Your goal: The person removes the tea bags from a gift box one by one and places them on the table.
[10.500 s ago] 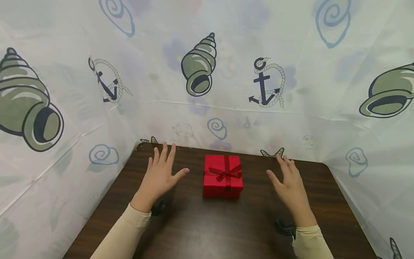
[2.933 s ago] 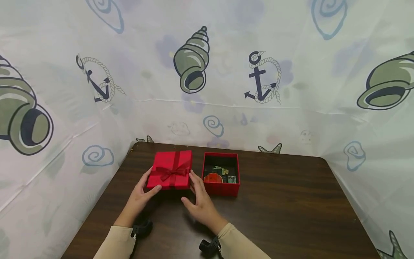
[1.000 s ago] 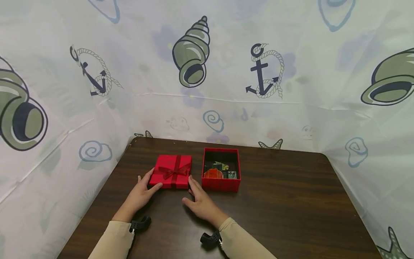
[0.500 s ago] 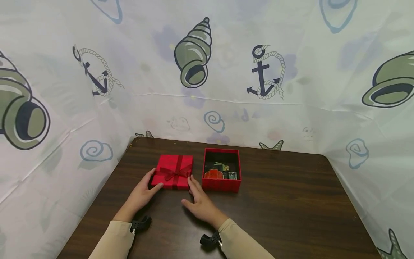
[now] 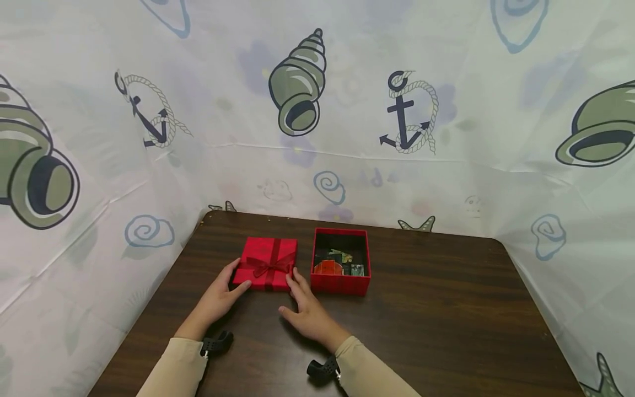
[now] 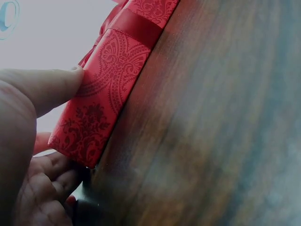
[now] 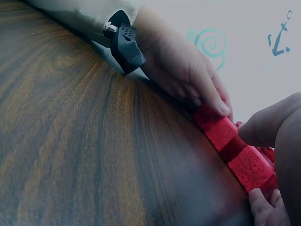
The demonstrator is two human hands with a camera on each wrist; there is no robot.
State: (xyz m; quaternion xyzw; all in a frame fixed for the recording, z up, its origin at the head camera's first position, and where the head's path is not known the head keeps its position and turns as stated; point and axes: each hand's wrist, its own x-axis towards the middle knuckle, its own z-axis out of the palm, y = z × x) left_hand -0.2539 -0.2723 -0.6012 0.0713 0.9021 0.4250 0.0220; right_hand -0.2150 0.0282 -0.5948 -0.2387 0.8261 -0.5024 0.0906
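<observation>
A red gift box lid (image 5: 268, 256) with a ribbon bow lies flat on the table, left of the box. My left hand (image 5: 216, 298) holds its near left corner, thumb on the front edge and fingers at the left side. That grip shows up close in the left wrist view, around the patterned lid (image 6: 108, 70). At the lid's right side, my right hand (image 5: 310, 314) touches it with its fingertips, the thumb apart from it. The uncovered red box (image 5: 339, 285) stands to the right, holding an orange piece (image 5: 328, 268) and several small dark and greenish pieces whose kind is unclear.
The brown wood table (image 5: 436, 309) runs back to a white curtain (image 5: 357, 121) printed with shells and anchors. A narrow gap separates the lid from the box. Each wrist wears a black camera mount (image 5: 322, 368).
The lid was on the box at first, then came off to the left and down onto the table. Lately, the right fingertips have shifted slightly on the lid's right edge.
</observation>
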